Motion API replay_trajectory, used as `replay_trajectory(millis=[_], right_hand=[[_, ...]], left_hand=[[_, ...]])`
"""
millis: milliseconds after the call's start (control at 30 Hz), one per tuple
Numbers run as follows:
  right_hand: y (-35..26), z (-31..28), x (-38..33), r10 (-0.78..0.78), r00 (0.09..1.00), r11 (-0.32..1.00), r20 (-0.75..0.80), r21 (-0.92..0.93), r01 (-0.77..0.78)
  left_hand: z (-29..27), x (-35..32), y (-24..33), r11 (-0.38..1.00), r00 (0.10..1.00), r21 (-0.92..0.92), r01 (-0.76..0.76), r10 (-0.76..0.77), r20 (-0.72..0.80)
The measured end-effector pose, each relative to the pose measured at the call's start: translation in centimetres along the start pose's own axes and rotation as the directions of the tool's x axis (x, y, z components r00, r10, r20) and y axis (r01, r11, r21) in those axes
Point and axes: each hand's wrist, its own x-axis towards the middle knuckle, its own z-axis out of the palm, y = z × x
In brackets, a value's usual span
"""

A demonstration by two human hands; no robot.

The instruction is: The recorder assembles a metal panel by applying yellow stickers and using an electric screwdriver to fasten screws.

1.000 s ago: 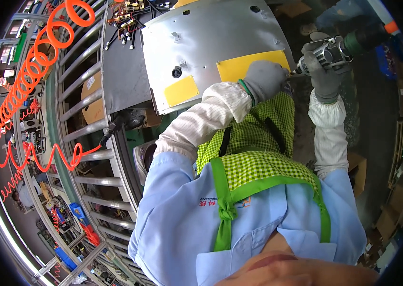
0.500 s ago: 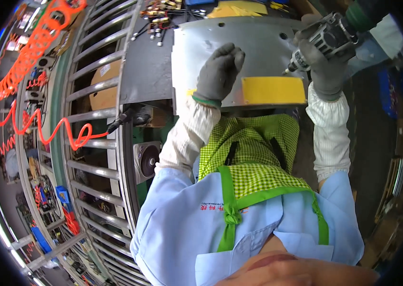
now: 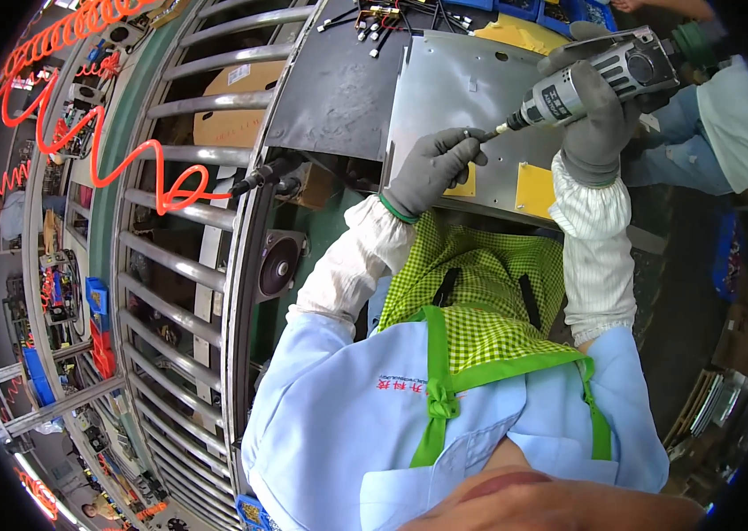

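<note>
Gripping a driver (image 3: 624, 71) over a metal panel (image 3: 445, 81), the right hand (image 3: 600, 124) holds its bit (image 3: 500, 130) by the curled left hand (image 3: 434, 171); whether that pinches anything cannot be told. Blue bins (image 3: 523, 11), cropped by the top edge, hold small, indistinct parts (image 3: 598, 15). Two yellow patches (image 3: 535, 189) show, one partly covered.

at the upper middle of the frame we have a panel (image 3: 445, 88), with a worktop (image 3: 334, 102) just left of it and cables (image 3: 383, 13) on the worktop's far end. our left hand (image 3: 431, 173) is over the panel's near left corner; a screwdriver (image 3: 604, 80) extends from our right hand (image 3: 600, 124) toward it. farther left runs a roller conveyor (image 3: 170, 258), a box (image 3: 237, 88) beneath its rollers.
</note>
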Motion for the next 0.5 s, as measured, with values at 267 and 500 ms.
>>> replay_trajectory(millis=[267,500], right_hand=[[0.9,0.8,-0.2,0.010,1.000,1.000,0.015,-0.003,-0.010],[2.0,-0.6,-1.4,0.197,0.969,0.965,0.147,0.148,-0.218]], left_hand=[[-0.4,0.1,0.0,0.825,0.964,0.507,-0.250,0.259,0.055],[-1.9,0.7,1.0,0.587,0.888,0.666,-0.460,0.316,0.334]])
